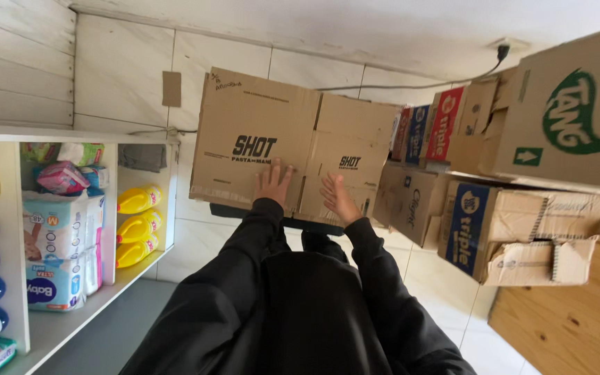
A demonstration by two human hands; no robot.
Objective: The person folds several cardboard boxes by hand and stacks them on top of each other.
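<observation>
Sleeves of black cloth, two of them, run up from the bottom of the view to two bare hands pressed flat on one large cardboard box. The left hand lies with fingers spread and straight on the lower middle of the box's front face, open and gripping nothing, only touching the cardboard. The right hand, just beside it, is likewise open, palm against the same face near the seam where two flaps meet. The box's long axis runs side to side across the view, its printed face turned toward the person, its far side against the white tiled wall. Under the hands a dark flat edge shows beneath the box; what it is cannot be told. Right of the right hand stand more cardboard boxes, at least six, stacked and leaning, with one big green-marked box nearest the right edge. Well left of the left hand stands a white shelf unit holding three yellow bottles in one compartment and two diaper packs in the next.
</observation>
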